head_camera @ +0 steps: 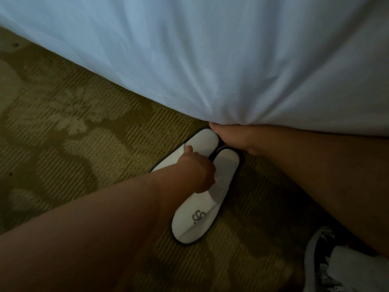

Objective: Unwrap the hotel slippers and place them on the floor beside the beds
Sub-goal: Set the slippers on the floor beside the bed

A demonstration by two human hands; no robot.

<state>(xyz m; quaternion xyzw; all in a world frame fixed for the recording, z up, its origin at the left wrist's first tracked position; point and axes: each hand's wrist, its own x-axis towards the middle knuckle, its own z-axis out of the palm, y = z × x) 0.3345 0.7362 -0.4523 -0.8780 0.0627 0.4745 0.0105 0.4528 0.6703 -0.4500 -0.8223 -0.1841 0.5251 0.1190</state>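
Observation:
Two white hotel slippers with dark soles lie side by side on the carpet, right at the bed's hanging sheet. The right slipper (194, 216) shows a grey logo on its upper. My left forearm covers most of the left slipper (203, 140). My left hand (197, 168) pinches that slipper's inner edge, thumb on top and fingers down in the gap between the pair. My right hand (232, 140) rests curled against the slippers' far ends, under the sheet's edge, with its fingers hidden. No wrapper is visible.
The white bed sheet (210, 60) fills the upper half and drapes down to the floor. Olive patterned carpet (73, 133) spreads to the left and in front. A black-and-white patterned fabric item (328, 268) sits at the bottom right beside my right arm.

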